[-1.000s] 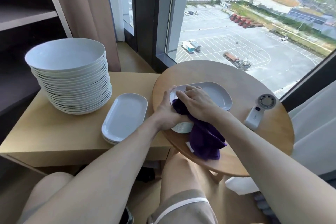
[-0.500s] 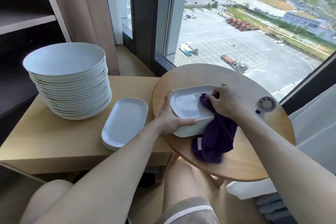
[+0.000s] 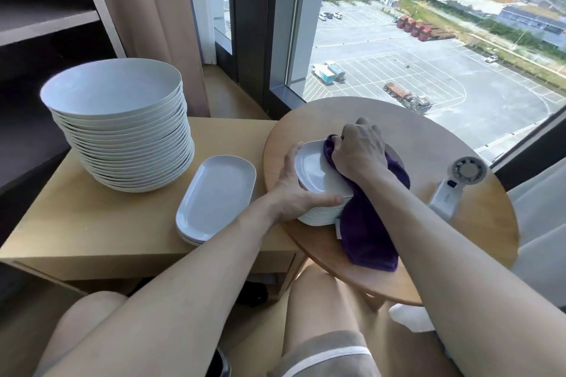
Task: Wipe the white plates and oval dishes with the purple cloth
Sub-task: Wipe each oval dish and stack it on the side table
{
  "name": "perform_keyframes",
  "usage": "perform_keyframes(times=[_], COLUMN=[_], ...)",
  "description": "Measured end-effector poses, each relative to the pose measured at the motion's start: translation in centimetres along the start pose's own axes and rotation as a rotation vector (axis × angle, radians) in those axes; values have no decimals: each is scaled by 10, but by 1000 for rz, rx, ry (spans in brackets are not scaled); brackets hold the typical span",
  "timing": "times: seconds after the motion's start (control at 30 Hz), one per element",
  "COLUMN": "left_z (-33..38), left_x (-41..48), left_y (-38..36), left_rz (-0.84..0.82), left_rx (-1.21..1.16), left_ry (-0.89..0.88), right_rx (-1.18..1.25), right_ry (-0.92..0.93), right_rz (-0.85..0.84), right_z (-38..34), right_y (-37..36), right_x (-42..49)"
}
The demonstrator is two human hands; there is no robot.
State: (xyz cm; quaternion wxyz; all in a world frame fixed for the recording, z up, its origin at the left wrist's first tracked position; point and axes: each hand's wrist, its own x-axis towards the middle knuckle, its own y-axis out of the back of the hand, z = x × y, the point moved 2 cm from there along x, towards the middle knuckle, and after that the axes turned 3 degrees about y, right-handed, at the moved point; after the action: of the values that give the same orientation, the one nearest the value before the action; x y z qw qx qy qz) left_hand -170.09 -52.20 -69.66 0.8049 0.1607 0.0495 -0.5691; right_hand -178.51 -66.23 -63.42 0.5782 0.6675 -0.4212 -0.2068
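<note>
A stack of white oval dishes [image 3: 312, 171] stands on the round wooden table [image 3: 444, 144]. My left hand [image 3: 298, 190] grips the stack's near left edge, thumb along the side. My right hand [image 3: 360, 151] presses the purple cloth [image 3: 367, 232] onto the top dish; the cloth hangs down over the stack's right side onto the table. On the rectangular side table [image 3: 76, 223] to the left lie a few more oval dishes [image 3: 217, 196] and a tall stack of round white plates [image 3: 119, 125].
A small white handheld fan [image 3: 456, 184] lies on the round table at the right. A large window runs behind both tables, with a curtain and dark shelving at the left. My knees are under the tables' near edges.
My right hand has swept the cloth from the dish's near left end across to its far right side. The left hand has stayed on the stack's edge.
</note>
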Motion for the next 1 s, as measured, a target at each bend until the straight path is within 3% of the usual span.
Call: perform_keyframes(times=[0.27,0.53,0.7,1.0], left_z=[5,0,-1,2], left_x=[-5,-6,-6,-5], left_y=[-1,0,1,5], left_rz=[-2,31,62,26], left_rx=[12,21,65,74], left_ry=[-98,-108,-53,-23], right_rx=[142,254,223,48], right_ry=[218,342,306,85], right_rz=[-30,-289,-287,-216], right_z=[-31,-15,11,63], right_y=[-13,8,17,25], right_x=[-16,-41,-56,-43])
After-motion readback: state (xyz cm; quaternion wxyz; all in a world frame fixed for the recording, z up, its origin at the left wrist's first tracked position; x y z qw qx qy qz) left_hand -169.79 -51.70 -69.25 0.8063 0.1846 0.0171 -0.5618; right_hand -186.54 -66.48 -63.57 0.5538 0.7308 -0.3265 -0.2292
